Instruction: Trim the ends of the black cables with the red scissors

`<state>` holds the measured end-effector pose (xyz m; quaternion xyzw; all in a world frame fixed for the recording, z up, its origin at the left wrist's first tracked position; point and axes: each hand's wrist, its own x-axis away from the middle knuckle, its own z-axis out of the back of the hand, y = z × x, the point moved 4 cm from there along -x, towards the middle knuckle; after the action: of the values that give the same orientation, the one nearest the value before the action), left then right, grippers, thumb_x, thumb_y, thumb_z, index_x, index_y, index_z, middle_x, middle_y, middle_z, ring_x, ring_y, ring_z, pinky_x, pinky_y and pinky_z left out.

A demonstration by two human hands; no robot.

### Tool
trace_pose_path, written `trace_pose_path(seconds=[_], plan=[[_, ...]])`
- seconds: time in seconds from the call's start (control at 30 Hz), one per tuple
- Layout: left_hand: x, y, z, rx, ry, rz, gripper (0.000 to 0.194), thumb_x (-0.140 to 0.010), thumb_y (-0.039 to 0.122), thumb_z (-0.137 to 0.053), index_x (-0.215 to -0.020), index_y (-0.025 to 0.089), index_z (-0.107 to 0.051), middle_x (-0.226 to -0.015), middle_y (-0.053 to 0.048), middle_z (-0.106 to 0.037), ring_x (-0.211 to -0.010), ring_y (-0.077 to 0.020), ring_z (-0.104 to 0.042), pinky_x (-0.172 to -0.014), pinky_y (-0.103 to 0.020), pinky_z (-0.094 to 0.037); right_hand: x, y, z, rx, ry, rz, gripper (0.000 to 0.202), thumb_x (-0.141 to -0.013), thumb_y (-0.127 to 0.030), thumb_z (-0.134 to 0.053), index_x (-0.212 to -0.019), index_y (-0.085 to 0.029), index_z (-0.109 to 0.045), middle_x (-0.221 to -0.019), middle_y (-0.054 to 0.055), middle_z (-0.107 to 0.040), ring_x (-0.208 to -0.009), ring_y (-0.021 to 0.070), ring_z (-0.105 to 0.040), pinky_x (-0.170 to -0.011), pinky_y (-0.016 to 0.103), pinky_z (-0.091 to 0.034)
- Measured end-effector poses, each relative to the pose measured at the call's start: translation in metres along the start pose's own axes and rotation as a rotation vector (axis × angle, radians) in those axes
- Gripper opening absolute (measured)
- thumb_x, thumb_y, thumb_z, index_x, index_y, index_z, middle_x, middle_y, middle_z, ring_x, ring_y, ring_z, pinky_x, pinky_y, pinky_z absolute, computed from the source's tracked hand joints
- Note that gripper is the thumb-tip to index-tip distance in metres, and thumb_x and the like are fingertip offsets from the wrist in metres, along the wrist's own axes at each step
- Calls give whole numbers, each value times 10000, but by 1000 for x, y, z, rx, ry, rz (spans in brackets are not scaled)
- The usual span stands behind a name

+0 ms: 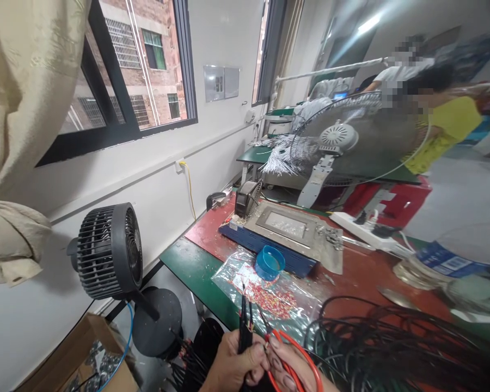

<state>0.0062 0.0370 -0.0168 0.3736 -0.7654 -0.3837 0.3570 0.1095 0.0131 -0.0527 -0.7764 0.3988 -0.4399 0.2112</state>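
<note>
Near the bottom centre, my left hand point(237, 360) is closed around black cables point(245, 326) that stand upright. Thin ends show at their tops; whether a slim black tool is among them I cannot tell. Beside it and touching it, my right hand point(288, 363) is closed on scissors with orange-red loop handles point(306, 354). Their dark blades point up and left, close to the cables. Just beyond both hands, a clear plastic bag point(228, 275) carries many small red and yellow pieces point(271, 298). A round blue dish point(270, 263) stands on the bag.
Behind the dish sits a blue box with a metal top point(269, 242). Black cable coils point(384, 337) cover the right side, near a power strip point(367, 231). A black fan point(110, 253) and a cardboard box point(118, 370) are at left. Two people work beyond a large fan point(330, 136).
</note>
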Motion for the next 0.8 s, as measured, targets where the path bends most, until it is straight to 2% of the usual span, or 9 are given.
trace_pose_path(seconds=[0.2, 0.33, 0.5, 0.6, 0.8], plan=[[0, -5, 1, 30, -13, -11, 424, -606, 530, -675, -598, 120, -566, -376, 60, -418, -312, -19, -296, -342, -205, -151, -3, 1, 3, 40, 26, 32, 490, -627, -633, -624, -597, -163, -485, -366, -91, -388, -264, 6, -287, -270, 118, -222], [-1, -5, 2, 47, -19, -16, 409, -609, 517, -680, -617, 124, -566, -387, 64, -424, -317, -18, -292, -339, -200, -158, -4, -3, 2, 84, 33, 69, 543, -584, -687, -610, -551, -162, -478, -345, -78, -390, -266, 17, -313, -266, 126, -237], [-2, -1, 0, -7, -27, -17, 447, -605, 562, -656, -599, 127, -552, -366, 67, -405, -305, -21, -279, -338, -209, -151, -7, -3, 3, 156, 8, 155, 534, -686, -669, -531, -550, -155, -476, -340, -81, -378, -237, 11, -291, -241, 123, -216], [-1, -1, 0, -11, -36, -15, 451, -603, 566, -654, -597, 126, -555, -371, 65, -401, -304, -21, -275, -338, -214, -147, -8, -1, 6, 190, -16, 143, 531, -707, -657, -518, -565, -147, -490, -339, -71, -400, -226, 14, -306, -237, 121, -213], [0, -1, 0, 21, -82, -27, 416, -615, 526, -668, -598, 121, -571, -385, 63, -410, -307, -16, -276, -336, -208, -143, 5, -10, -3, 143, 50, 50, 504, -632, -645, -607, -573, -162, -475, -348, -87, -380, -252, 7, -289, -263, 124, -210]])
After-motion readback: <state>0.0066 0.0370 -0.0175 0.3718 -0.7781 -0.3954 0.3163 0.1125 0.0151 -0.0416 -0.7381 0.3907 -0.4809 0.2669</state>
